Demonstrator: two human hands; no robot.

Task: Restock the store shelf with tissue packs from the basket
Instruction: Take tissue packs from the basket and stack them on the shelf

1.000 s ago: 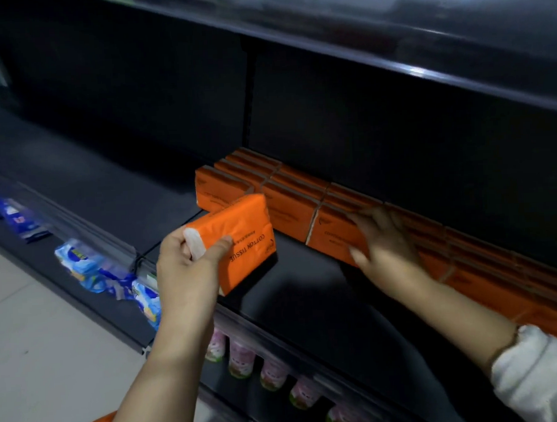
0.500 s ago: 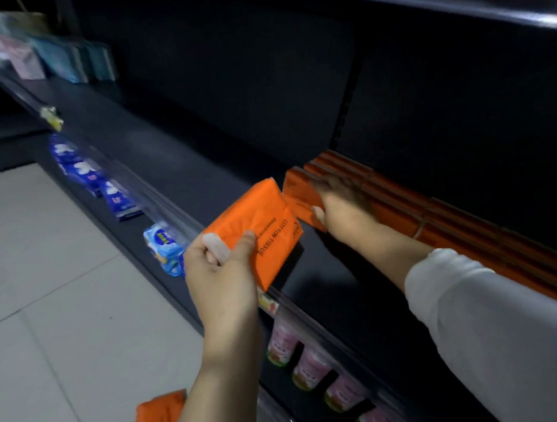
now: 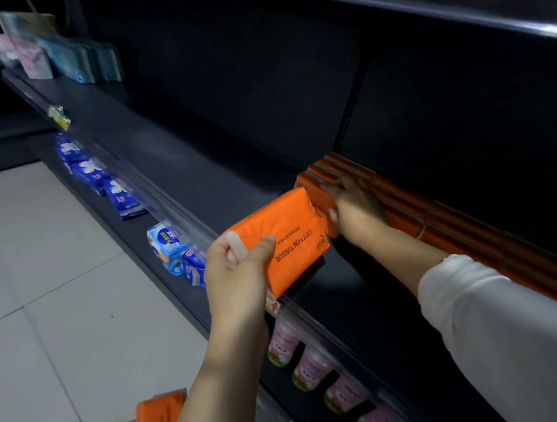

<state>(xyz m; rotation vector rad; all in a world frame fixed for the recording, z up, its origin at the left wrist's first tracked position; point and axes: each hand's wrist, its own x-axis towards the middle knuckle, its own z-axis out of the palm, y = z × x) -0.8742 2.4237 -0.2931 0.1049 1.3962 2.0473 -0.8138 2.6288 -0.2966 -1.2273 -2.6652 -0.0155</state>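
My left hand [image 3: 238, 270] grips an orange tissue pack [image 3: 288, 239] printed "COTTON TISSUE", holding it tilted above the front edge of the dark shelf [image 3: 205, 179]. A row of orange tissue packs [image 3: 447, 225] runs along the back of that shelf to the right. At the row's left end, my right hand [image 3: 355, 207] holds the front pack, fingers on top and thumb on its front face. The held pack nearly touches that end of the row. More orange packs [image 3: 158, 414] lie at the bottom edge by my left forearm; the basket itself is not visible.
A clear price rail [image 3: 161, 196] lines the shelf front. Below it stand blue-and-white packs [image 3: 120, 195] and pink cans [image 3: 309, 365]. Pastel packs [image 3: 40, 55] sit at the shelf's far left end. Another shelf [image 3: 453, 15] overhangs above. Grey tiled floor [image 3: 51, 300] lies left.
My right hand slid left along the row, from its middle to its left end. My left hand kept the pack and stayed by the shelf front. The view swung left.
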